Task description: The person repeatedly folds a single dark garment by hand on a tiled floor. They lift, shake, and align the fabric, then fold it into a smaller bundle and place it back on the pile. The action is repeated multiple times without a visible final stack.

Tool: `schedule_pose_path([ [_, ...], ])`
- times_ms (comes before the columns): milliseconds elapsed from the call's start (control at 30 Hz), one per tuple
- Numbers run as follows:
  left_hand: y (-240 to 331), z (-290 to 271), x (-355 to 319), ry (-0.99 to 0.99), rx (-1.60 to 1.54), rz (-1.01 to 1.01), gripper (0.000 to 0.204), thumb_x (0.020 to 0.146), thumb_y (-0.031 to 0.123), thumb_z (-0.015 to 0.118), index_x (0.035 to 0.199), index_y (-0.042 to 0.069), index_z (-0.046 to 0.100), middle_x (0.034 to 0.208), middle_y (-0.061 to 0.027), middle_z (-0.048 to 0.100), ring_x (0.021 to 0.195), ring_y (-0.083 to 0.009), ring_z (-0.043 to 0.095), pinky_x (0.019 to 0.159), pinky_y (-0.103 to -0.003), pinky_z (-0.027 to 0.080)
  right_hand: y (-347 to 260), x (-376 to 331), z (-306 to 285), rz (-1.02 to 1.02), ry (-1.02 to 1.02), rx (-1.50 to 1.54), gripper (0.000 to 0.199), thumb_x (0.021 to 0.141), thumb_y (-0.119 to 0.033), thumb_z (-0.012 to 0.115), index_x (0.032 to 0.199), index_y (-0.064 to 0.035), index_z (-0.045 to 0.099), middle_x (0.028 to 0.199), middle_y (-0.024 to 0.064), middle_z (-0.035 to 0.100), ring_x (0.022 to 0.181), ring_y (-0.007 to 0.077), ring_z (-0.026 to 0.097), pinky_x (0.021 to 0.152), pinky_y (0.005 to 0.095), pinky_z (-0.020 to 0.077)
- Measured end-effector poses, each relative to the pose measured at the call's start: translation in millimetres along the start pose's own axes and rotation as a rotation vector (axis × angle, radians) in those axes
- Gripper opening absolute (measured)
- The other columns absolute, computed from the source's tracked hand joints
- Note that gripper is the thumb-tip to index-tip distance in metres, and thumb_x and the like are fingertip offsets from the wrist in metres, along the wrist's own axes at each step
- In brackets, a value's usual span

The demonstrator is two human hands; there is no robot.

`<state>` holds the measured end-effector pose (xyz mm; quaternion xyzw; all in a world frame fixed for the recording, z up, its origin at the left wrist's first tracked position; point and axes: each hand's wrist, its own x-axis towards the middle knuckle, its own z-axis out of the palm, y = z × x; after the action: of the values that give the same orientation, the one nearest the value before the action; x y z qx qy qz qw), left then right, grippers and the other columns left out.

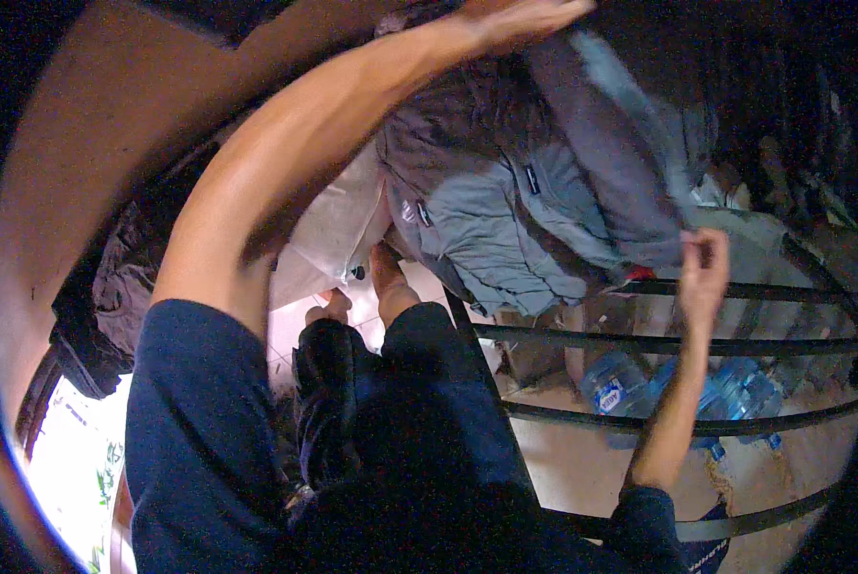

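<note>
A grey garment with a long folded panel (606, 158) is spread in front of me, on the right of other grey clothing. My right hand (704, 256) pinches its near right corner between thumb and fingers. Stretched far across the top, my left hand (534, 17) lies with its fingers extended at the garment's far end; I cannot make out a grip there. Beside the panel is a blue-grey piece of clothing (486, 215) with small dark labels, wrinkled and overlapping it. A bit of red cloth (642, 274) shows under the near edge.
Dark metal bars (658, 342) run beneath and to the right of the clothes. Below them on the floor lie several clear blue water bottles (615, 387). A pale sack (328, 234) stands by my feet. Dark clothing (113, 287) hangs at the left, near a bright opening.
</note>
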<state>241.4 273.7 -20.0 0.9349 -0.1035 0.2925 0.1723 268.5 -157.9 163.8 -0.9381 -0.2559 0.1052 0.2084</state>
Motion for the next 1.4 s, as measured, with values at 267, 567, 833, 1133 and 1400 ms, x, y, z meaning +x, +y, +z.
schedule_pose_path([
  [267, -1, -4, 85, 0.210, 0.124, 0.219, 0.023, 0.092, 0.018, 0.061, 0.114, 0.018, 0.067, 0.130, -0.0128, 0.058, 0.124, -0.0304, 0.057, 0.104, -0.047, 0.047, 26, -3, -4, -0.246, 0.288, -0.567, 0.032, 0.084, 0.002, 0.063, 0.107, -0.0129, 0.079, 0.126, 0.0210, 0.059, 0.123, 0.0404, 0.057, 0.106, 0.0480, 0.0474],
  [567, 10, 65, 19, -0.458, -0.037, -0.394, 0.036, 0.102, 0.023, 0.054, 0.135, 0.019, 0.068, 0.157, -0.0122, 0.052, 0.147, -0.0374, 0.046, 0.121, -0.052, 0.042, 92, 92, 6, -0.422, 0.398, -0.589, 0.025, 0.095, -0.009, 0.060, 0.115, 0.0007, 0.072, 0.120, 0.0239, 0.065, 0.115, 0.0442, 0.062, 0.100, 0.0492, 0.0518],
  [833, -28, 58, 86, 0.149, 0.155, -0.023, 0.030, 0.093, 0.013, 0.062, 0.122, 0.013, 0.069, 0.132, -0.0139, 0.061, 0.122, -0.0379, 0.057, 0.104, -0.051, 0.047, 76, 177, -11, -0.447, 0.539, -0.723, 0.041, 0.071, -0.001, 0.065, 0.102, -0.0213, 0.081, 0.124, 0.0179, 0.063, 0.118, 0.0395, 0.059, 0.101, 0.0475, 0.0504],
  [1133, 41, 57, -100, -0.492, -0.048, -0.159, 0.054, 0.091, 0.044, 0.069, 0.130, 0.007, 0.069, 0.149, -0.0162, 0.056, 0.139, -0.0369, 0.051, 0.116, -0.055, 0.042, 86, 89, 114, -0.482, -0.106, -0.514, 0.030, 0.090, -0.024, 0.075, 0.112, -0.0030, 0.074, 0.133, 0.0203, 0.061, 0.132, 0.0424, 0.053, 0.112, 0.0526, 0.0435],
  [1400, 62, 60, -93, -0.594, -0.062, 0.025, 0.066, 0.087, 0.053, 0.076, 0.131, 0.004, 0.069, 0.150, -0.0170, 0.054, 0.142, -0.0344, 0.047, 0.115, -0.057, 0.041, 115, 94, 63, -0.091, 0.182, -0.144, 0.034, 0.105, -0.026, 0.062, 0.119, 0.0049, 0.065, 0.126, 0.0259, 0.067, 0.117, 0.0455, 0.065, 0.103, 0.0475, 0.0506],
])
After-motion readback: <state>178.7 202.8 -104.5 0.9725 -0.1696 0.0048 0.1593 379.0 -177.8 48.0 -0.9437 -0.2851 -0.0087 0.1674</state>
